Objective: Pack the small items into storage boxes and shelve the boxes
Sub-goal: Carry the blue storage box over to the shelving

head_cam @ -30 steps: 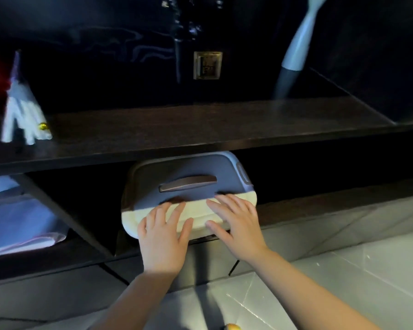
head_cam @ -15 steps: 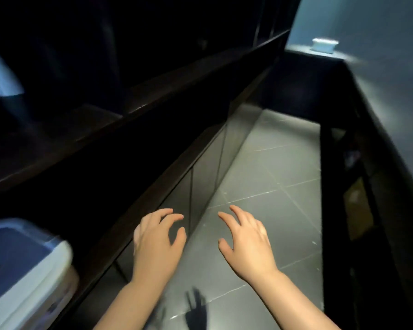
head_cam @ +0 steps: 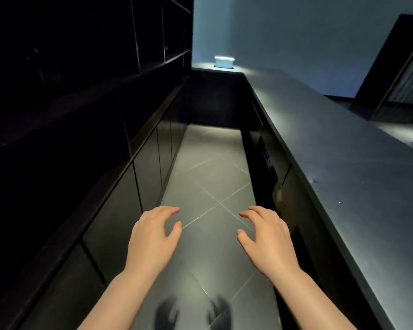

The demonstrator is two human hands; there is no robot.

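A small pale storage box (head_cam: 224, 61) with a lid sits at the far end of the aisle, on the corner of the dark bench (head_cam: 343, 148), under a patch of light and well away from both hands. The bench runs along the right side towards the person. The left hand (head_cam: 153, 236) and the right hand (head_cam: 267, 236) hang out in front over the grey tiled floor (head_cam: 208, 177), palms down and apart from each other. Each grip is loose and wide, fingers gently curved, holding nothing and touching nothing. Their blurred shadows (head_cam: 193, 313) fall on the tiles below the forearms. On the left stands the dark shelving (head_cam: 86, 67), its compartments too dim to see into, with glossy cabinet doors (head_cam: 134, 194) beneath.
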